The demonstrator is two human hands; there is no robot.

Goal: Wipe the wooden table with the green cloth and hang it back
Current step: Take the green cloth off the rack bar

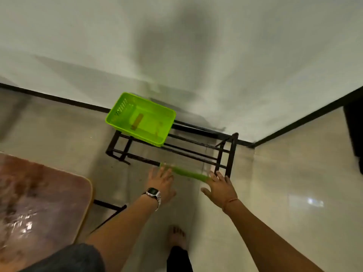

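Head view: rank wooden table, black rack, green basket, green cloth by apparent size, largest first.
1. wooden table, though it is cut off by the frame edge and nearer the camera, so its lead is partly perspective.
2. black rack
3. green basket
4. green cloth, a blurred strip on the rack's front bar between the hands.

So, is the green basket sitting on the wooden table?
No, the green basket sits on the black metal rack by the wall.

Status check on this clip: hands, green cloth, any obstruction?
Left hand and right hand open, fingers spread at the green cloth. Cloth draped on front bar of black metal rack. Bright green plastic basket on rack top, clear of cloth.
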